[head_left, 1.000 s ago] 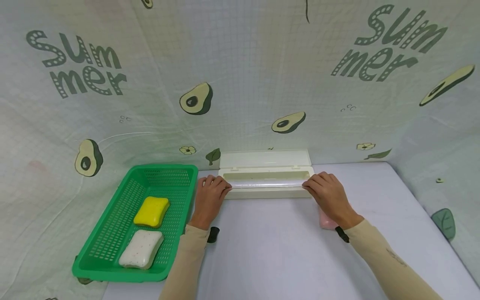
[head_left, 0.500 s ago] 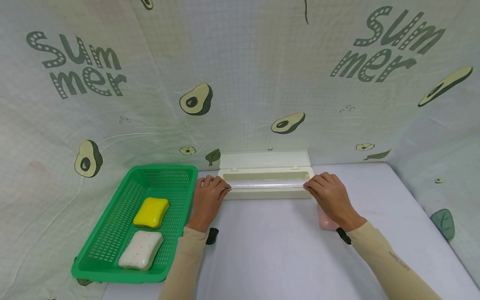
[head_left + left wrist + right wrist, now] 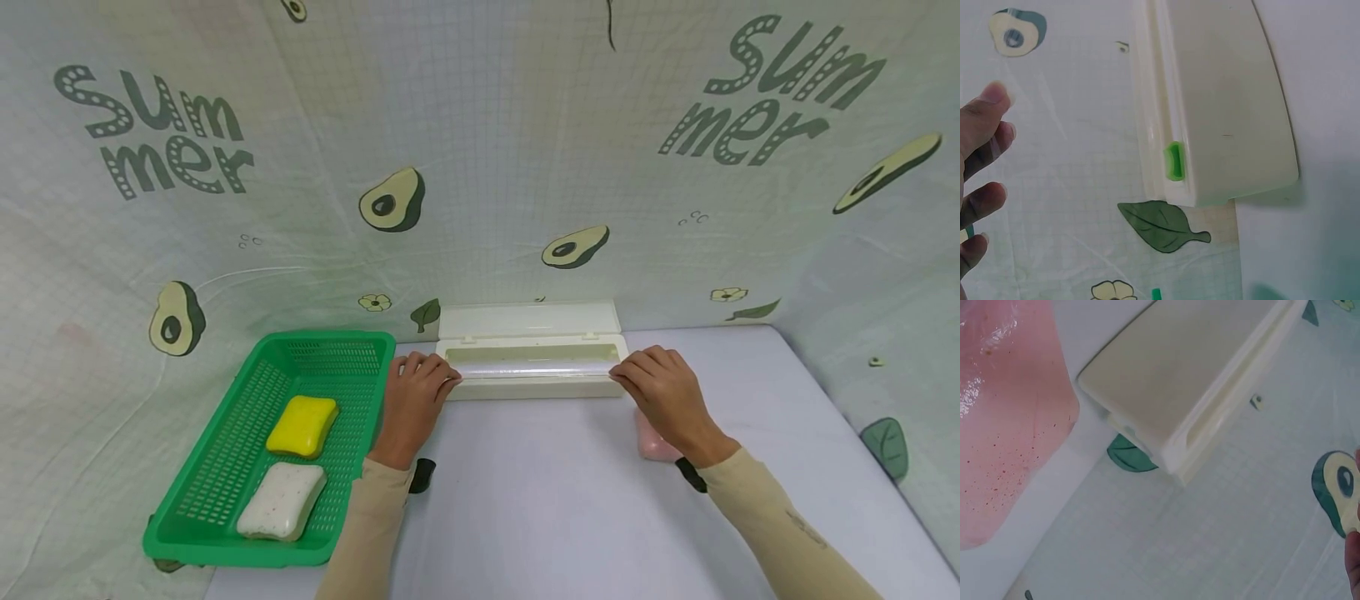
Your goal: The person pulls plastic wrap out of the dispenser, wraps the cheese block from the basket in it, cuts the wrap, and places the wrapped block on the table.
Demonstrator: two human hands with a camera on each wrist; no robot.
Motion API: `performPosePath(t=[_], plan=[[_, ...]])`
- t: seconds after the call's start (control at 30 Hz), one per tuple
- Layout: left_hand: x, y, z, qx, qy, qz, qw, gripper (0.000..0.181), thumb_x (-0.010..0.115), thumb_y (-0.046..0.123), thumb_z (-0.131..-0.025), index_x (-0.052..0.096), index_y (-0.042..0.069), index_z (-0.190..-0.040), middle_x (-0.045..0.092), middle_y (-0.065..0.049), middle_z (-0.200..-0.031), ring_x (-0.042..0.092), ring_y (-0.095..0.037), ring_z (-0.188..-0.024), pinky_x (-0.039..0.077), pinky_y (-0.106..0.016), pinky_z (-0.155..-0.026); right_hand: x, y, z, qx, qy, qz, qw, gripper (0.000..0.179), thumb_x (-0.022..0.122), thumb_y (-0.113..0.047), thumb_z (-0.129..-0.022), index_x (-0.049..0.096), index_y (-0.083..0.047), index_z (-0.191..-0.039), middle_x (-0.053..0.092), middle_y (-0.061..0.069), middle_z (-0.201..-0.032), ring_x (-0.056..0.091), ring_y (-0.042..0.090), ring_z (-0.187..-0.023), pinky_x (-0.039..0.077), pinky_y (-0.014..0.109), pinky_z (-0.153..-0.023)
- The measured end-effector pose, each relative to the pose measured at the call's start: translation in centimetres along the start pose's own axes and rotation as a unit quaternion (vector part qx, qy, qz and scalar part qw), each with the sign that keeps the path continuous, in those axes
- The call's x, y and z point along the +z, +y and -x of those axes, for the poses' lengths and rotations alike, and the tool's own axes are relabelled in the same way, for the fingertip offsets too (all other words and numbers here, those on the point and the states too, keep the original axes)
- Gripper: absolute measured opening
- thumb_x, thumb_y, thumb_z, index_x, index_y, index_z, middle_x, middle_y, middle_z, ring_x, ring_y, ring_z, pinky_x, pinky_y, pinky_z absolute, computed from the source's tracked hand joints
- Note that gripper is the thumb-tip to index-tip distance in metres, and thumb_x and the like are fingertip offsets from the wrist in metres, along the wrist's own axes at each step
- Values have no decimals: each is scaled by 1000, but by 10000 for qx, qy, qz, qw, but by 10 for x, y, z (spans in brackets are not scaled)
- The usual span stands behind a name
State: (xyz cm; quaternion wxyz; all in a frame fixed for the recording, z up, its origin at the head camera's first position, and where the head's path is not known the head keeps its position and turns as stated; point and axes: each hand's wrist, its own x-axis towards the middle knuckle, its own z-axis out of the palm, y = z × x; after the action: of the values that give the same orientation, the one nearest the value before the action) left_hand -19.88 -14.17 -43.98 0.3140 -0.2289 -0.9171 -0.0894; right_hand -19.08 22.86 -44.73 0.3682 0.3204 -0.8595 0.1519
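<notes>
Two hands pinch glossy film at a smooth oblong box.

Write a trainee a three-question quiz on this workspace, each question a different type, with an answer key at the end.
1. Multiple choice: in the head view, how does the lid of the white cling film dispenser stand?
A) pressed shut
B) raised open at the back
C) detached, lying on the table

2. Fill in the blank: in the green basket, the white bar lies nearer the person than the ____ bar.

3. True or false: the pink bar lies in that same basket.

Key:
1. B
2. yellow
3. False; it lies on the table, by the right hand.
</notes>
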Motion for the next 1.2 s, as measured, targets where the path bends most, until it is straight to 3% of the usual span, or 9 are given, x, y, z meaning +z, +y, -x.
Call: performPosePath(t=[0.4,0.93,1.2], plan=[[-11,2,-1,21,39,91,9999,10,71,27,-81,70,18,-87,60,5,-85,49,-19,-88,35,-40,-86,-9,-4,-2,0,70,-11,10000,26,54,-26,-94,71,-6,-90,65,4,-84,53,24,-80,40,39,-67],[-19,3,-1,50,88,273,9996,7,70,25,-82,69,19,-86,58,5,-84,49,-19,-88,34,-40,-88,-19,-9,-8,-20,196,31,9998,43,40,-33,-99,71,-5,-87,65,6,-83,55,25,-79,42,40,-67],[-24,4,-2,108,166,361,9992,7,70,24,-82,69,19,-86,58,5,-85,49,-19,-89,33,-40,-88,-25,-10,-9,-79,202,31,9998,31,51,-26,-96,71,-4,-87,66,7,-83,55,26,-79,42,41,-68]])
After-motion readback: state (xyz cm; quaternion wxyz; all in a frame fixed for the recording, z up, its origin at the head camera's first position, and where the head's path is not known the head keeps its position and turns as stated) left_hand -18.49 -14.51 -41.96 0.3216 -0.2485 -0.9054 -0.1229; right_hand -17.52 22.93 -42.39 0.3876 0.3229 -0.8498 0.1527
